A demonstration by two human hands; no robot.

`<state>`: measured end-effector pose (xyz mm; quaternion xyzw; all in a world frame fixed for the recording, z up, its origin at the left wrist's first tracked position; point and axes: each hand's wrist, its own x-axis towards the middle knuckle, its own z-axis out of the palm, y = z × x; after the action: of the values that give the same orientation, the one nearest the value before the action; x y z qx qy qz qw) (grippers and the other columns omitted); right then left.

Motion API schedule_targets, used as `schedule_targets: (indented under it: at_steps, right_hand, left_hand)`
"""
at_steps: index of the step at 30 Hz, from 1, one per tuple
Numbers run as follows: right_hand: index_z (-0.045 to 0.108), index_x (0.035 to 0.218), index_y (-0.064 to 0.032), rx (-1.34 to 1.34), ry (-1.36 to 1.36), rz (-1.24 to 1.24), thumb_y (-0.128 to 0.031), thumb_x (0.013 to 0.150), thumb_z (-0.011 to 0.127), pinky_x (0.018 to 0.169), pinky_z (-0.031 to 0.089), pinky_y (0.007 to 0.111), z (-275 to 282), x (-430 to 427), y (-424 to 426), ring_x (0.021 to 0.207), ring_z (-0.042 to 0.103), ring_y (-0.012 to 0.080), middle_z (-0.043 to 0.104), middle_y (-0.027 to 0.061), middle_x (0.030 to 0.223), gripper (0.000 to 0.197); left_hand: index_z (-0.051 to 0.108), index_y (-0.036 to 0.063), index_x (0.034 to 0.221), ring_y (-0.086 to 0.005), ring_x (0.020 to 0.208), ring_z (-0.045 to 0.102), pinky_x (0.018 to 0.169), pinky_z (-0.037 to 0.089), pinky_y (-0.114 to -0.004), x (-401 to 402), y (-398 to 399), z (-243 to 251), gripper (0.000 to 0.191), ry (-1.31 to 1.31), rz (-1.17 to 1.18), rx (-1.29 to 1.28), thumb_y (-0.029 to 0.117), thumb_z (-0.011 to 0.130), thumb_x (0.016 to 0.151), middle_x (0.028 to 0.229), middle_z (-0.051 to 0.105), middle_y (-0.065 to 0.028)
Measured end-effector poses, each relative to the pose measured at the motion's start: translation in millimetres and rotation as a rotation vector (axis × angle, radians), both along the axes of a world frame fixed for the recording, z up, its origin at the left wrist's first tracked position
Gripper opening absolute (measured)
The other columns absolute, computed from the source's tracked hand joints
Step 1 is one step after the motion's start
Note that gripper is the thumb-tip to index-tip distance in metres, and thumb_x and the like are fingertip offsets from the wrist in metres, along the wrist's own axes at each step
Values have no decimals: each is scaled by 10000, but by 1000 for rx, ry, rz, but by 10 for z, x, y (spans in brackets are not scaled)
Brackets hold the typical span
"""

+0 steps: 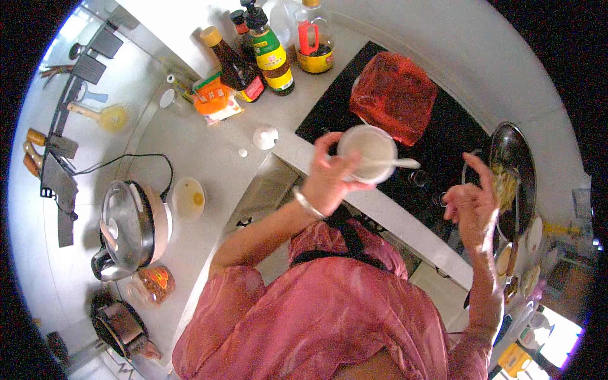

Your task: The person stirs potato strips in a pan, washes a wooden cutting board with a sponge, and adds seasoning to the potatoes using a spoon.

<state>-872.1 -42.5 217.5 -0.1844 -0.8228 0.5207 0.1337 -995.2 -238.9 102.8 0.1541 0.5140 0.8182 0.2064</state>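
Note:
My left hand (332,178) grips a white jar (370,147) with pale contents, blurred by motion. A white spoon (406,163) sticks out over its right rim. They are above the near edge of the black glass cooktop (327,107). My right hand (472,202) is over the cooktop's right part, index finger extended and the other fingers curled, with nothing visible in it. Right beside it is a dark wok (515,147) with pale strips of food (504,187) inside. A white lid (266,137) lies on the counter left of the cooktop.
A red plastic bag (396,95) covers something on the cooktop. Sauce bottles (273,61), an oil jug (315,47) and an orange packet (214,100) stand at the back. Leftward are a white bowl (189,199), a corded electric pot (133,223) and a plastic jar (152,286).

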Motion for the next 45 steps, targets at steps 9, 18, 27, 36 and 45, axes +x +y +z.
schedule_targets:
  at_steps: [9, 18, 27, 36, 45]
  right_hand:
    - [353, 1292, -84, 1170, -650, -474, -328, 844, 547, 928, 355, 458, -214, 1579, 1127, 1142, 421, 368, 415, 206, 1267, 545]
    - [486, 1114, 3, 959, -436, -541, -258, 759, 644, 829, 393, 422, -240, 2011, 1191, 945, 516, 343, 559, 199, 1000, 468]
    - [422, 1094, -43, 790, -526, -596, -53, 758, 542, 724, 421, 448, -522, 2249, 1679, 856, 547, 406, 557, 231, 867, 357]
    - [339, 1196, -61, 895, -891, -513, -46, 777, 462, 690, 467, 494, -351, 1951, 1745, 811, 561, 410, 559, 251, 881, 438]
    - [430, 1166, -14, 715, -664, -519, -135, 888, 398, 675, 437, 471, -48, 2331, 1866, 814, 559, 434, 572, 276, 882, 305]
  left_hand:
    - [440, -10, 1103, -324, 889, 592, 576, 577, -430, -1587, -1015, -511, 495, -338, 218, -304, 198, 703, 738, 1059, 527, -199]
    - [336, 76, 1307, -310, 1101, 457, 914, 410, -435, -2794, -1966, -1768, 731, -389, 68, -353, 342, 686, 722, 1262, 429, -138]
    - [360, 114, 1273, -295, 1074, 467, 705, 501, -456, -2597, -1396, -1452, 624, -442, 29, -476, 461, 576, 802, 1254, 426, -106]
    - [415, 95, 1240, -282, 1103, 460, 799, 477, -456, -2368, -1223, -1102, 554, -443, 180, -524, 419, 562, 815, 1238, 452, -101]
    - [480, -7, 1174, -272, 1038, 514, 764, 506, -397, -1474, -1240, -535, 444, 127, 701, -756, 273, 561, 839, 1170, 510, -147]
